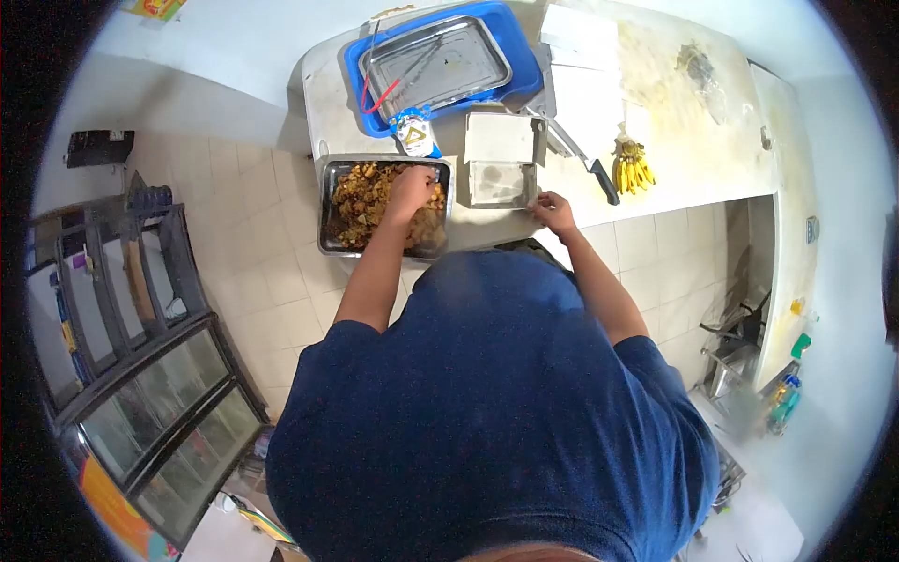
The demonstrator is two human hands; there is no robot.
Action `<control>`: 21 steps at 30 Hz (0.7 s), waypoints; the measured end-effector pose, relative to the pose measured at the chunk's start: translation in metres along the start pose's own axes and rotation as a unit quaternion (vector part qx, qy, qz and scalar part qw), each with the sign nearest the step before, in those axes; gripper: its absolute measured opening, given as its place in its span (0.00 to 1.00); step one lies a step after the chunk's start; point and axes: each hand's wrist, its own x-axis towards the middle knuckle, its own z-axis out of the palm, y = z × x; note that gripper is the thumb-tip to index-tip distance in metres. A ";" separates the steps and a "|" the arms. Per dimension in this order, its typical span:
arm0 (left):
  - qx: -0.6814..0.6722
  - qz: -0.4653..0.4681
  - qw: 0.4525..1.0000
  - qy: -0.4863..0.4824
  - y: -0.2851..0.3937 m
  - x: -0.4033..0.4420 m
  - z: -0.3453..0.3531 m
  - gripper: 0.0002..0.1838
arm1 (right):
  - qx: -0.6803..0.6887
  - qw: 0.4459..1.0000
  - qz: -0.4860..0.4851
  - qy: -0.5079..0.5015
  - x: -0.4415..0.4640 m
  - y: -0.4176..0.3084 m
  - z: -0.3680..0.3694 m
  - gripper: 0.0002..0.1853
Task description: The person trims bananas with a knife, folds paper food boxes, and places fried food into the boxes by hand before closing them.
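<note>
My left hand (412, 192) reaches over a dark metal tray (324, 220) of brown, chunky food (361, 201). Its fingers are curled down at the food on the tray's right side; what they hold, if anything, is hidden. An open box (506, 140) with a greyish inside stands to the right of the tray, its lid raised at the back. My right hand (552, 212) is at the box's front right corner, fingers bent; whether they grip the edge cannot be made out. Behind the tray lies a blue and white packet (415, 134).
A blue tub (524, 70) holds an empty metal tray (449, 70) and red-handled tongs (379, 98). To the right are a black-handled knife (604, 183), bananas (634, 170) and white sheets (585, 94). Shelving (140, 375) stands at the far left.
</note>
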 end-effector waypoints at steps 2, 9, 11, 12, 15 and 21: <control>0.041 0.005 0.998 -0.047 -0.008 0.005 0.004 0.06 | 0.013 1.000 0.017 -0.001 0.000 0.001 0.001 0.17; 0.066 -0.038 0.990 -0.116 0.014 0.009 -0.006 0.07 | 0.000 1.000 0.018 0.013 0.004 0.001 0.001 0.21; 0.087 -0.044 0.988 -0.123 0.015 0.012 -0.007 0.07 | 0.014 1.000 0.017 0.006 0.001 -0.004 0.002 0.21; 0.098 -0.045 0.986 -0.126 0.011 0.017 -0.004 0.07 | 0.022 1.000 0.015 0.005 0.003 -0.003 0.001 0.21; 0.106 -0.029 0.980 -0.168 0.006 0.026 -0.006 0.06 | 0.015 1.000 -0.002 0.008 0.007 0.004 0.000 0.22; 0.068 -0.005 0.989 -0.132 0.041 0.020 -0.048 0.10 | 0.021 1.000 0.016 -0.013 0.013 0.012 -0.006 0.24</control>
